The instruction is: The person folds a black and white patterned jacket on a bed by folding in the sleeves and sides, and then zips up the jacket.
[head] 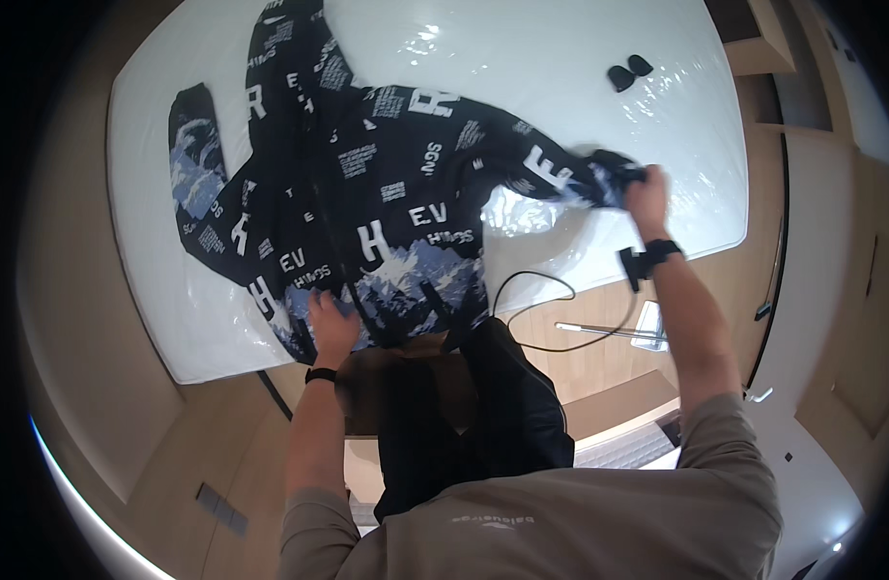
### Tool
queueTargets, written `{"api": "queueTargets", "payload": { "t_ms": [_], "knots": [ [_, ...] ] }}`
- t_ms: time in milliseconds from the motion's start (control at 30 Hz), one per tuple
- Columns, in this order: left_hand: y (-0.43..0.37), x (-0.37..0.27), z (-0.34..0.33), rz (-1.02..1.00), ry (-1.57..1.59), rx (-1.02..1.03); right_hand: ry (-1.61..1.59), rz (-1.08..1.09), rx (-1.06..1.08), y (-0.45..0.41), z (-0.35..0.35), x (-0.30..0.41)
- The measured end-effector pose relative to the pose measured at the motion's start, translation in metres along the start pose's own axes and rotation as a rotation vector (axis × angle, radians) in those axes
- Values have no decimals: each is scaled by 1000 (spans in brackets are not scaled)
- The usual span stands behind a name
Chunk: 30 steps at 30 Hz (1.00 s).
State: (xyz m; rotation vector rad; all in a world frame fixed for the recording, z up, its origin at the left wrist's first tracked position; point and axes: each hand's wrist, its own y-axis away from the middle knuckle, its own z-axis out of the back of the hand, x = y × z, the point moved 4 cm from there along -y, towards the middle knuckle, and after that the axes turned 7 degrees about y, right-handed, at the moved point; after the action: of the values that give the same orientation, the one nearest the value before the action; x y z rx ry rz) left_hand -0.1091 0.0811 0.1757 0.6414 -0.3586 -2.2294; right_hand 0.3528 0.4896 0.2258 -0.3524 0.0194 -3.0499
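Note:
A black hooded jacket (386, 167) with white lettering and a blue-and-white mountain print lies spread over a white mattress (531, 43) with a shiny clear plastic cover. Its hood end points away from me, and its hem hangs near my knees. My right hand (646, 199) grips the cuff of the right-hand sleeve (553, 170), which stretches out sideways. On the lower left front, my left hand (333, 326) rests on the fabric with the thumb apart from the fingers. The other sleeve (196, 159) is bent upward at the left.
A two-part black object (630, 73) lies at the mattress's upper right. From the black device (633, 264) at my right wrist, a dark cable (535, 348) loops past the mattress edge. A long-handled tool (597, 330) with a flat head lies on the wooden floor (553, 377).

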Motion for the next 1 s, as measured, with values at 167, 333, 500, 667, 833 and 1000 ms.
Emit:
{"api": "queueTargets", "payload": {
  "t_ms": [167, 333, 500, 667, 833, 1000],
  "knots": [
    [9, -21, -3, 60, -111, -116, 544, 88, 173, -44, 79, -65],
    [39, -73, -45, 27, -4, 17, 425, 230, 654, 40, -7, -110],
    [103, -119, -103, -258, 314, 143, -435, 507, 931, 209, -47, 45],
    [134, -150, -145, -38, 312, 397, -320, 1113, 850, 263, -13, 112],
    [164, -167, -154, -337, 643, 719, -50, 235, 1164, 288, -59, 34],
    [105, -59, -84, -24, 578, -35, -225, 14, 814, 274, -83, 87]
  ]
}}
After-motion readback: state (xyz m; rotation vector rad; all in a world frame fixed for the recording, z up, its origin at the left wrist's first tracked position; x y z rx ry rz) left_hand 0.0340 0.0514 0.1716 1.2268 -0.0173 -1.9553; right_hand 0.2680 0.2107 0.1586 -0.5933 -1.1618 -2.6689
